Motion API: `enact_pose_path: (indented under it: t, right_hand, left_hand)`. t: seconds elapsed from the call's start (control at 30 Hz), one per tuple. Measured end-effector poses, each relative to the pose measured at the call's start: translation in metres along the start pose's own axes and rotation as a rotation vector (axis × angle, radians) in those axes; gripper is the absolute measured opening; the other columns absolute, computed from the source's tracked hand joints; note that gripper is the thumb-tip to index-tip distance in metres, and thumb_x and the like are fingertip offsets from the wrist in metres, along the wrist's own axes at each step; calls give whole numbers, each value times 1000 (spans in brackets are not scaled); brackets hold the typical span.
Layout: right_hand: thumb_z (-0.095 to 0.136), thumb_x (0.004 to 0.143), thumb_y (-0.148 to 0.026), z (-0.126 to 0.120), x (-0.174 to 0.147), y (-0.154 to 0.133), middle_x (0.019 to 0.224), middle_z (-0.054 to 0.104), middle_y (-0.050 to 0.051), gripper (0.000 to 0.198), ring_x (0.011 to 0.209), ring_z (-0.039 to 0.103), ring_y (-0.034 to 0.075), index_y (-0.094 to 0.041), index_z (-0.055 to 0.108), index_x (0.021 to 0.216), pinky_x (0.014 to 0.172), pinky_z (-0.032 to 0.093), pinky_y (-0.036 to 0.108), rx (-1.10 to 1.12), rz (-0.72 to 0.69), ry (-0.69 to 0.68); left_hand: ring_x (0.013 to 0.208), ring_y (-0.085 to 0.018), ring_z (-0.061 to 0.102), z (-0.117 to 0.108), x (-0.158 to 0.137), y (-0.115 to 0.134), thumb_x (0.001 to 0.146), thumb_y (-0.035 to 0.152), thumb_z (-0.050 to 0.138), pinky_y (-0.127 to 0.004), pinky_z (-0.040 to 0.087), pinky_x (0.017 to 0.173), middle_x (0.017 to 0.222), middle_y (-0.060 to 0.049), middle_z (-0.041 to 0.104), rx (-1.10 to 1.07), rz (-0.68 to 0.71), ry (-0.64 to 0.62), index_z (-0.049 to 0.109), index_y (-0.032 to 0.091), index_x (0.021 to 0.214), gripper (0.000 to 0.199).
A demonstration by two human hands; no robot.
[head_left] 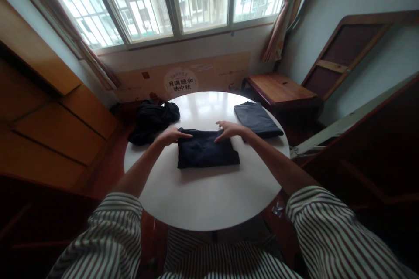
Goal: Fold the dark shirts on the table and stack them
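A folded dark navy garment [207,151], its exact kind unclear, lies on the white oval table [209,200]. At its far left corner is my left hand [170,136], thumb laid over the cloth and the other fingers partly hidden at the side, closed on the edge. My right hand [231,130] is over the far right corner with thumb and fingers spread apart, the thumb close to or touching the cloth. A second folded dark grey-blue garment [257,120] lies flat at the table's right. Crumpled black clothing [152,120] is heaped at the left edge.
A low wooden table [281,87] stands beyond the right side. Behind the oval table, a printed cardboard panel [209,74] leans below the barred window [199,0]. Wooden cabinets [65,126] are on the left, and a dark wooden piece [373,152] is close on the right.
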State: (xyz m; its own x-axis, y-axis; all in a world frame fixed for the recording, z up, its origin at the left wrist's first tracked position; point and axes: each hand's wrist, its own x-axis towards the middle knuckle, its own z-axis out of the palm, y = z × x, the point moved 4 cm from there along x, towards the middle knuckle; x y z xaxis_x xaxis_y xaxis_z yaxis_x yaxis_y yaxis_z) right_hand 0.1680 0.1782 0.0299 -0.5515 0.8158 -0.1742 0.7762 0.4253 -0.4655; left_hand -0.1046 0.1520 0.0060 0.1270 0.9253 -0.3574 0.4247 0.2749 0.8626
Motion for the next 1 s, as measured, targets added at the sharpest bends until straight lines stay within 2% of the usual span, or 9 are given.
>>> enact_pose_path:
  t: [0.17, 0.23, 0.3, 0.4, 0.53, 0.67, 0.77, 0.87, 1.0]
  right_hand:
    - [84, 62, -47, -14, 1, 2, 95, 72, 8, 57, 84, 67, 23, -13, 72, 107, 73, 53, 30, 151, -2, -201]
    - [79, 68, -49, -30, -9, -1, 85, 71, 5, 48, 74, 64, 19, -14, 73, 99, 65, 50, 29, 211, -63, -76]
    - [72, 77, -46, -49, -26, -7, 84, 70, 4, 39, 74, 63, 19, -15, 71, 101, 66, 50, 29, 199, -149, 172]
    - [57, 87, -26, -55, -63, -16, 98, 72, 7, 25, 90, 65, 22, -17, 69, 107, 81, 52, 35, 42, -289, 477]
    - [42, 89, -7, 2, -118, -21, 110, 72, 11, 33, 108, 64, 23, -17, 70, 103, 96, 49, 39, -201, -539, 456]
    - [51, 95, -24, 59, -158, -17, 109, 72, 13, 22, 106, 66, 24, -17, 71, 100, 95, 53, 41, -245, -645, 331]
    - [51, 97, -30, 55, -160, -15, 106, 72, 11, 24, 102, 65, 24, -18, 71, 105, 93, 54, 42, -183, -543, 415]
    - [45, 96, -18, 41, -139, -17, 124, 66, 14, 34, 116, 58, 26, -17, 65, 124, 100, 49, 46, -237, -464, 467]
    - [43, 89, -3, 50, -111, -19, 122, 66, 15, 39, 113, 58, 26, -13, 68, 117, 96, 50, 42, -389, -474, 332]
  left_hand:
    - [77, -17, 64, 3, -30, 48, 55, 39, 88, -31, 54, 76, 82, -1, 67, 14, 449, 186, 66, 16, 95, 51]
    - [80, -16, 63, 2, -54, 74, 65, 38, 83, -31, 54, 79, 85, -1, 67, 166, 654, 310, 65, 18, 98, 43]
    - [90, -18, 64, 3, -83, 93, 74, 35, 77, -34, 54, 86, 96, -3, 68, 328, 853, 412, 64, 19, 102, 34]
    - [109, -21, 63, 16, -121, 86, 84, 26, 67, -41, 51, 99, 113, -7, 66, 534, 1030, 402, 62, 21, 108, 25]
    - [116, -20, 61, 49, -151, 17, 91, 15, 55, -42, 50, 103, 120, -10, 64, 712, 1055, 242, 62, 22, 114, 25]
    - [113, -21, 62, 76, -171, -35, 92, 25, 60, -39, 55, 95, 121, -11, 63, 801, 1010, 63, 61, 21, 119, 27]
    - [110, -25, 62, 80, -176, -30, 90, 39, 66, -44, 54, 95, 118, -13, 63, 826, 948, 76, 58, 20, 125, 41]
    - [99, -24, 63, 84, -169, -11, 94, 39, 59, -44, 54, 89, 110, -12, 65, 873, 879, 136, 58, 20, 127, 37]
    - [88, -21, 62, 100, -158, -5, 98, 32, 52, -38, 55, 79, 96, -9, 65, 931, 846, 46, 64, 18, 114, 25]
